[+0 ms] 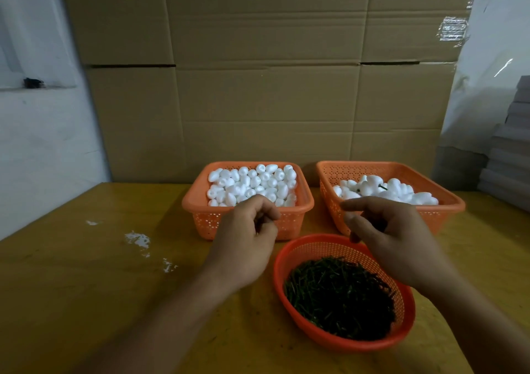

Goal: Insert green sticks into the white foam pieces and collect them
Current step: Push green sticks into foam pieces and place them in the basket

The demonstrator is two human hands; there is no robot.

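Your left grip [252, 227] curls closed, contents unclear; your right grip [384, 230] hangs loosely open above the round mesh bowl [286, 259] of thin green sticks [341, 293].

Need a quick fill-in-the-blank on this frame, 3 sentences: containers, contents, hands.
The round orange mesh bowl holds green ____. The left rectangular orange plastic basket is filled with white ____ pieces. The person's right hand hovers above the ____ rim, and the left hand is beside it.

Missing words: sticks; foam; bowl's
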